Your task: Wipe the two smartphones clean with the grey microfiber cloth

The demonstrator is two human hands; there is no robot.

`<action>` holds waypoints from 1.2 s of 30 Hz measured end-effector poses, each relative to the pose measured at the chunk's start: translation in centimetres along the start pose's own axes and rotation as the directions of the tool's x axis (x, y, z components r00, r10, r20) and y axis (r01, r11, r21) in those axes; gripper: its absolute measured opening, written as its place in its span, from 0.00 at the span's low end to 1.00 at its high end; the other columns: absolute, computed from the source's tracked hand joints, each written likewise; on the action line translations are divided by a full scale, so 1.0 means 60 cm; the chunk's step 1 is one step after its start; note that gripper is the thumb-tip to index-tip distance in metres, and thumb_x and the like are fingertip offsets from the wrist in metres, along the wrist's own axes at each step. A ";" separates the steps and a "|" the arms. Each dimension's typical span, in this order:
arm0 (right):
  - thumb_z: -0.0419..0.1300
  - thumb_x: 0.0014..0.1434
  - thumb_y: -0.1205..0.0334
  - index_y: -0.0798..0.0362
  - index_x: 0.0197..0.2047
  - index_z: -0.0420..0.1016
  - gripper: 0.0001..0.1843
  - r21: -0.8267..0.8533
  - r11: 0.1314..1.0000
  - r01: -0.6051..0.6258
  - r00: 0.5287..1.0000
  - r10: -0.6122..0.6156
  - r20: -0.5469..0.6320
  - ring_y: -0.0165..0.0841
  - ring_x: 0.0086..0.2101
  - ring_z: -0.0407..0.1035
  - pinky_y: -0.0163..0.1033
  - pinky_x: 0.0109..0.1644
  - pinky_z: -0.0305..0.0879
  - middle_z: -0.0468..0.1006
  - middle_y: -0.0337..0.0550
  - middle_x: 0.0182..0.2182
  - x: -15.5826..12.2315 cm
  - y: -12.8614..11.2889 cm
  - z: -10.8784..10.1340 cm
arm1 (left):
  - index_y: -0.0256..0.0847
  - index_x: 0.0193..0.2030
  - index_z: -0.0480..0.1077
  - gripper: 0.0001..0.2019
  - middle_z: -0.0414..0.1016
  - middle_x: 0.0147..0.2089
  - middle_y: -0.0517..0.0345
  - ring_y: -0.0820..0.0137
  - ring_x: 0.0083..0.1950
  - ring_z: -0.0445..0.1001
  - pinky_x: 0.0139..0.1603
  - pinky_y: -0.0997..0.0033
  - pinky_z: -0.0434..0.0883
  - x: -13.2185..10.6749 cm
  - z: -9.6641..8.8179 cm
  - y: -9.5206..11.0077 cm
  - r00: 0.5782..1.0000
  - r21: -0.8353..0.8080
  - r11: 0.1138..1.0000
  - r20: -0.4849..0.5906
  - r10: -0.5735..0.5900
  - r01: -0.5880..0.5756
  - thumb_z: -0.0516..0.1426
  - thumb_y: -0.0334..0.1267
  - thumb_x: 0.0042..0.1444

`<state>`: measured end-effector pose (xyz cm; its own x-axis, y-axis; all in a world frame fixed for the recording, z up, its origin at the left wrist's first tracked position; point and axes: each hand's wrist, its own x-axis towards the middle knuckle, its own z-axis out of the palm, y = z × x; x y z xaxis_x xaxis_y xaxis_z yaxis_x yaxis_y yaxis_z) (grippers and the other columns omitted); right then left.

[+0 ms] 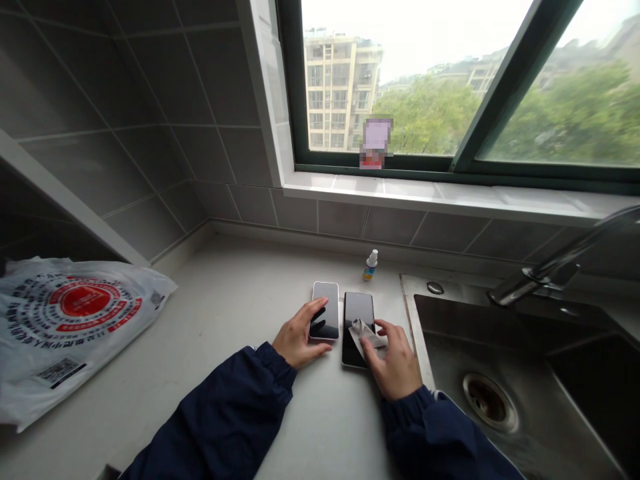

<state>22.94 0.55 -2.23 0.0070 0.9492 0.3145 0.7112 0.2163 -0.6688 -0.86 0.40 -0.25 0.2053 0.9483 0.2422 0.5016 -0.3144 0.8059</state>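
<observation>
Nearest on my feed are 2 navy-blue jacket sleeves (215, 413) with ribbed cuffs. The left hand (300, 331) is open, fingers spread and resting on the lower half of a slim smartphone with a pale metal rim (326, 293), touching it without clenching. The right hand (395, 360) is curled, its fingertips (373, 327) grasping a crumpled pale grey cloth (364, 335) pressed against the glass of a slim black smartphone (357, 310).

Both phones lie flat, side by side and nearly touching, on a pale stone countertop (240, 280). I would expect each to be light, stiff, slippery and fragile across the glass, so I would take hold by the long edges. The soft cloth should bunch easily in the fingers.

Just beyond the phones, a small white-capped spray bottle (371, 265) with a blue and yellow label stands upright. To the right is a stainless steel sink (480, 327) with a round drain (489, 402) and a chrome faucet (550, 273). To the left lies a white plastic bag (70, 327) with red circular print.

Farthest off are grey wall tiles (150, 87), a white sill (440, 193) and a green-framed window (390, 80) overlooking a tan apartment block (340, 87) and trees (425, 113).
</observation>
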 end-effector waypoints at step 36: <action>0.72 0.46 0.43 0.65 0.67 0.62 0.53 0.592 0.701 -0.397 0.918 0.289 0.273 0.38 0.31 0.77 0.40 0.37 0.73 0.82 0.48 0.34 0.015 0.019 0.009 | 0.51 0.60 0.69 0.30 0.67 0.63 0.51 0.60 0.55 0.74 0.56 0.56 0.73 0.001 0.002 0.003 0.999 0.047 0.999 -0.020 0.028 -0.027 0.66 0.41 0.48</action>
<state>23.38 1.77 -3.04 0.0195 0.9959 -0.0887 0.0799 -0.0899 -0.9927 -0.65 0.40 -0.18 0.2021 0.9399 0.2751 0.5347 -0.3412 0.7730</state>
